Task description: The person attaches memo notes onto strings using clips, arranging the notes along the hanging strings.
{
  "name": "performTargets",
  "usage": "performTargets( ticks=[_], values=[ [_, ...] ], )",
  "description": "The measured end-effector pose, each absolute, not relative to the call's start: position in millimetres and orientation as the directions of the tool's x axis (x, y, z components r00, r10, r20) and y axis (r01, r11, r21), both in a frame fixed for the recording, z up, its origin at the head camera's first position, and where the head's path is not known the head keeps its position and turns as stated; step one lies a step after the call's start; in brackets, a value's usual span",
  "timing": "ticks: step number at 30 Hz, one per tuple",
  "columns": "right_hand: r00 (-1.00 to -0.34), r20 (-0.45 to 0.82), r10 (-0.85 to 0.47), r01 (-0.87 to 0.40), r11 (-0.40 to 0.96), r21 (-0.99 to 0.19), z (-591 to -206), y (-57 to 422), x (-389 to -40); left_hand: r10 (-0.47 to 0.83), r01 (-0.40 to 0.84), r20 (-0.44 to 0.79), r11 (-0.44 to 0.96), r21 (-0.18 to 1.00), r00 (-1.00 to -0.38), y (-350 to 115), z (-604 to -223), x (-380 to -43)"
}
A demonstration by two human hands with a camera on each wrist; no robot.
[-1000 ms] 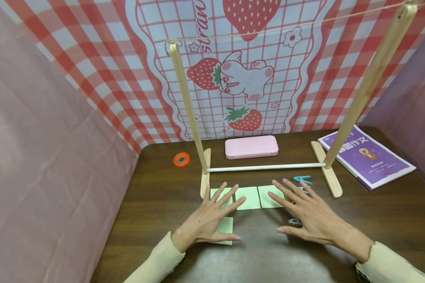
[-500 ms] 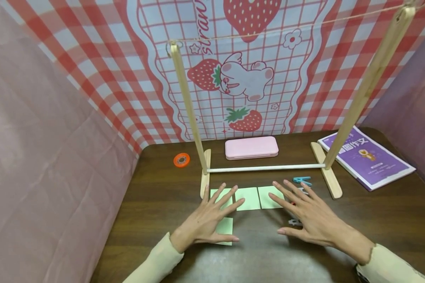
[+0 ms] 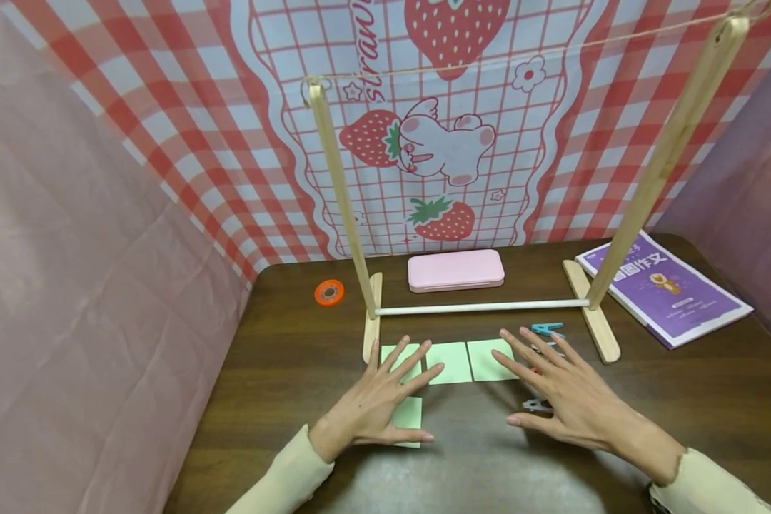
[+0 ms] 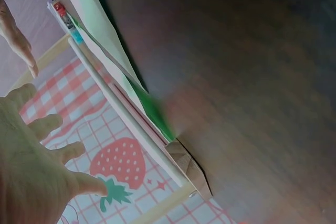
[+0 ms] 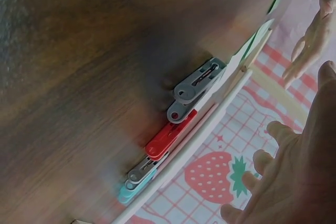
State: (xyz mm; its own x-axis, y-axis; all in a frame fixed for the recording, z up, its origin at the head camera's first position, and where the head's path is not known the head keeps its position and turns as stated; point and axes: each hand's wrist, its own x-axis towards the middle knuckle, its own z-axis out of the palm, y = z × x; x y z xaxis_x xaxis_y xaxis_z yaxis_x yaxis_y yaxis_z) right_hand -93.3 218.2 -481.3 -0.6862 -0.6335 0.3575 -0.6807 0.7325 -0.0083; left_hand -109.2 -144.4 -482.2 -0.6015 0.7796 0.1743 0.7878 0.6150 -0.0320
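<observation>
My left hand hovers palm down with fingers spread, holding nothing. Under it lie two light green paper squares, a back one and a front one, both partly hidden. Two more green squares, a middle one and a right one, continue the back row. My right hand, fingers also spread, hangs above several small clothespins and grips none. Among these are a blue clothespin, a grey clothespin and a red clothespin, the red one mostly covered in the head view.
Behind the paper stands a wooden frame with a white crossbar and a string between its post tops. A pink case, an orange disc and a purple book lie farther back. Strawberry-print cloth hangs behind.
My right hand has shifted slightly to the right, uncovering a bit more of the right green square. The left hand stays nearly still, and the head view has tilted a little.
</observation>
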Motion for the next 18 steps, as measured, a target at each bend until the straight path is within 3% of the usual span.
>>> performTargets(
  ticks=[8,18],
  values=[
    [-0.706,0.347,-0.617,-0.669,0.743,-0.040,-480.4,219.3,-92.1,0.778,0.788,0.150,0.615,0.012,-0.609,-147.4,-481.6,-108.6],
    [-0.794,0.352,-0.496,-0.596,0.752,-0.282,-474.9,223.5,-89.3,0.776,0.793,0.166,0.599,0.110,-0.609,-155.2,-481.4,-109.2]
  ],
)
